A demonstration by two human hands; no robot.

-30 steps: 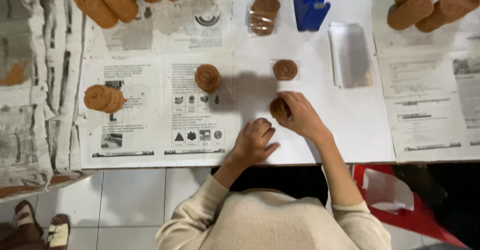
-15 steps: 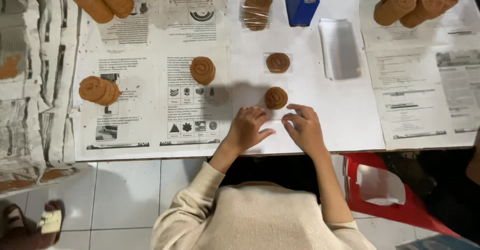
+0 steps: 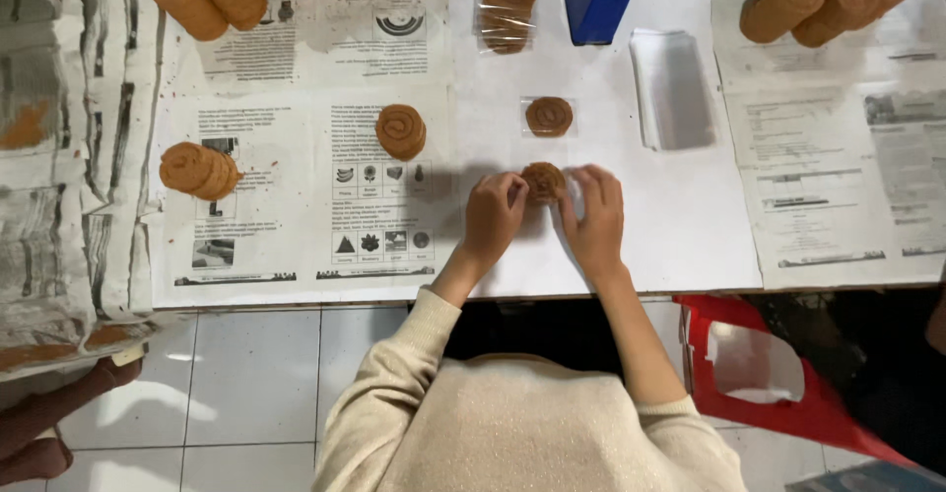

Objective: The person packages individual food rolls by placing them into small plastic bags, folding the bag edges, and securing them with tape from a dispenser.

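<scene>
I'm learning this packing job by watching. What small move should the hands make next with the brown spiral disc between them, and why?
Probably fold the clear wrap shut around the spiral disc: the left hand and right hand pinch it from both sides on the white table, and a wrapped disc already lies just beyond.

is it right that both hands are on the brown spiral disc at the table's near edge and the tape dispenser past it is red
Not quite. In the head view the tape dispenser is blue, not red. Both the left hand and right hand do sit around the brown spiral disc.
</scene>
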